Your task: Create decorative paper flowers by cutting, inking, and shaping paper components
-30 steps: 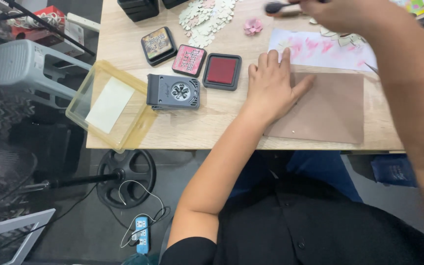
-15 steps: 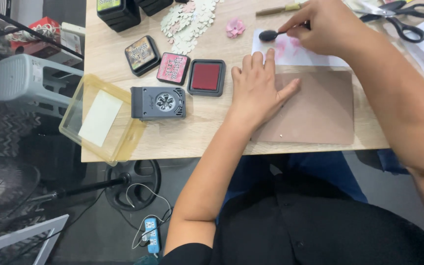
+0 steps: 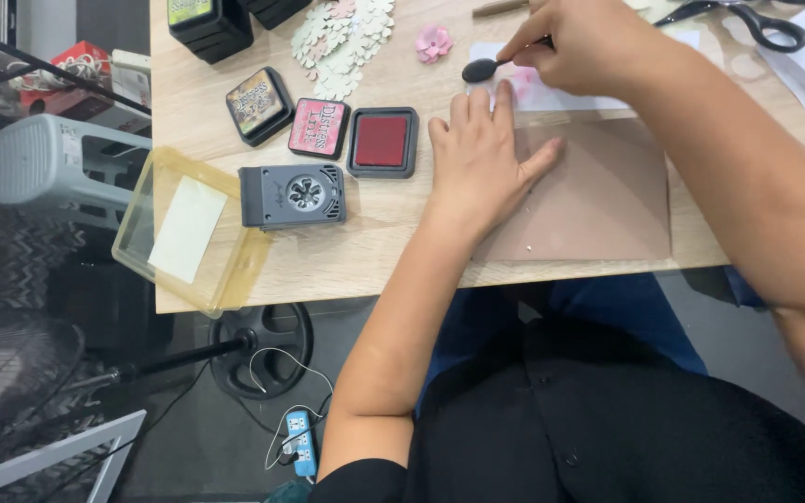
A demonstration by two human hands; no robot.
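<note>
On the wooden surface [image 3: 393,251] I see the left hand [image 3: 482,163] lying flat with fingers spread, pressing on the brown card [image 3: 598,200] and touching the edge of a white paper [image 3: 552,93] with pink marks. My right hand [image 3: 589,42] is closed around a small black dauber [image 3: 482,69] — its round tip sits just above the left fingertips, near the paper. Just beside the left hand stands an open red ink pad [image 3: 381,142], then a pink one [image 3: 319,128] and a grey flower punch [image 3: 293,196]. Black scissors [image 3: 747,19] lie near the far edge — beyond the right forearm.
</note>
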